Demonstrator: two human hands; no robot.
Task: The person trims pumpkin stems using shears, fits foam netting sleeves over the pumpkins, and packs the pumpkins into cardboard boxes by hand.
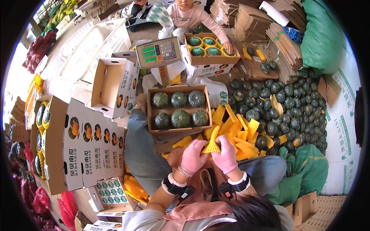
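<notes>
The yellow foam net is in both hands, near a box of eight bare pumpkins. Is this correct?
The number is wrong: the head view shows six bare pumpkins in that box. The left hand and right hand do hold the yellow net.

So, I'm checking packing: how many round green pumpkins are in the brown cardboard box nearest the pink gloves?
6 pumpkins in the box: three in the far row, three nearer; none looks hidden.
</notes>
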